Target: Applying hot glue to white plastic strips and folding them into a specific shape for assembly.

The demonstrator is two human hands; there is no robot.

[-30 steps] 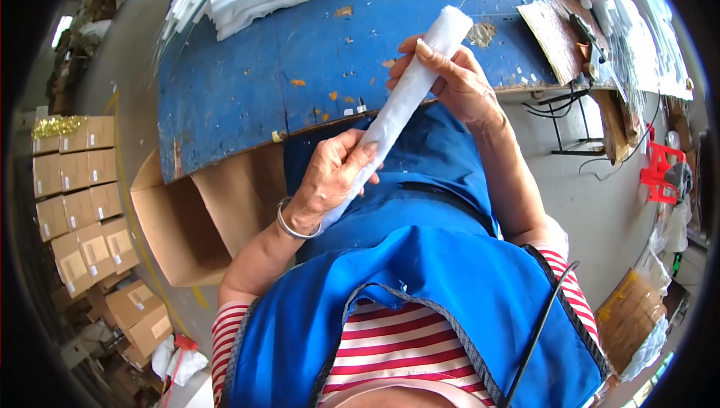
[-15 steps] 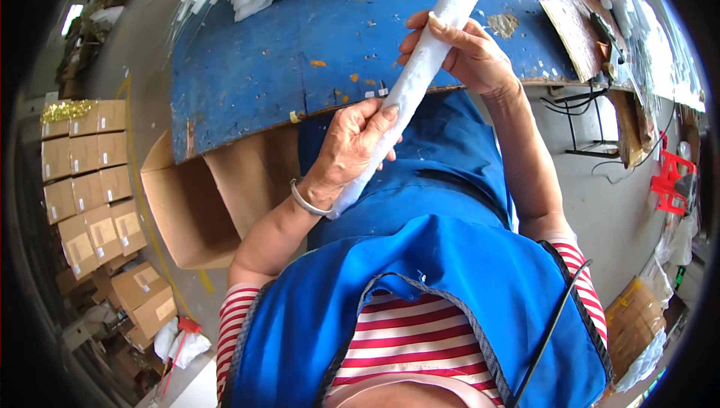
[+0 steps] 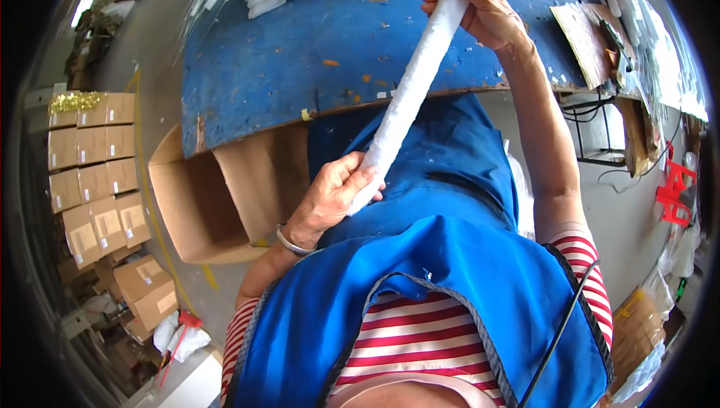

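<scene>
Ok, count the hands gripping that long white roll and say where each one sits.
2. The left hand grips the near, lower end of the long white roll above the blue apron. The right hand holds the far, upper end over the blue table. No others show.

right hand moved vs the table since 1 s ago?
Yes. The right hand, gripping the white roll, has gone farther out over the blue table, away from its near edge.

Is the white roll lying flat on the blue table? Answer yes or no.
No. The white roll is held up between the left hand and the right hand, slanting over the edge of the blue table.
</scene>
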